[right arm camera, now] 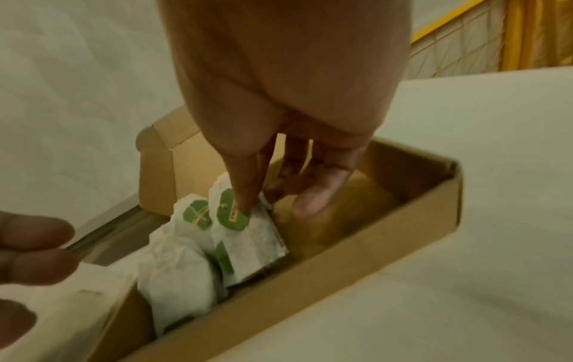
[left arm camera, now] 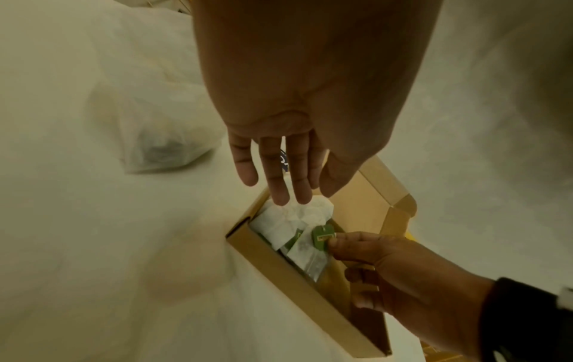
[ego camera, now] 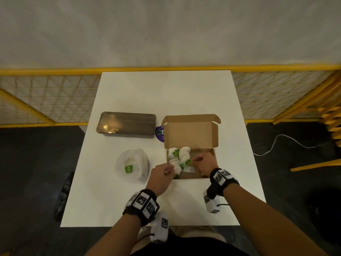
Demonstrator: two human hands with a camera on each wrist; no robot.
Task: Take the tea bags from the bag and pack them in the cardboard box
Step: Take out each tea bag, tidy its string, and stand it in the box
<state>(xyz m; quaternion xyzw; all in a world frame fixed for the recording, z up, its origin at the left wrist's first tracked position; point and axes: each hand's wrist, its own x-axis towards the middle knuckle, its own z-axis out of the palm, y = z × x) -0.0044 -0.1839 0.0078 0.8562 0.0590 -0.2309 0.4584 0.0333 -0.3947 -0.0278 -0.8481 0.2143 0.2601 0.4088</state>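
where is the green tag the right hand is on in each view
head: green tag sits mid-frame, inside the cardboard box, at the right hand.
left wrist: green tag, lower centre, at the right hand's fingers.
right wrist: green tag, centre, under a fingertip.
shared landmark: the cardboard box.

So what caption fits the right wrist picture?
Right hand presses a green tag onto tea bags in the cardboard box.

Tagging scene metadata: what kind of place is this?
Probably a fenced-off data-collection station, not a home: a bare white square table stands alone on dark flooring, yellow-framed mesh barrier panels ring it, and a loose white cable trails across the floor.
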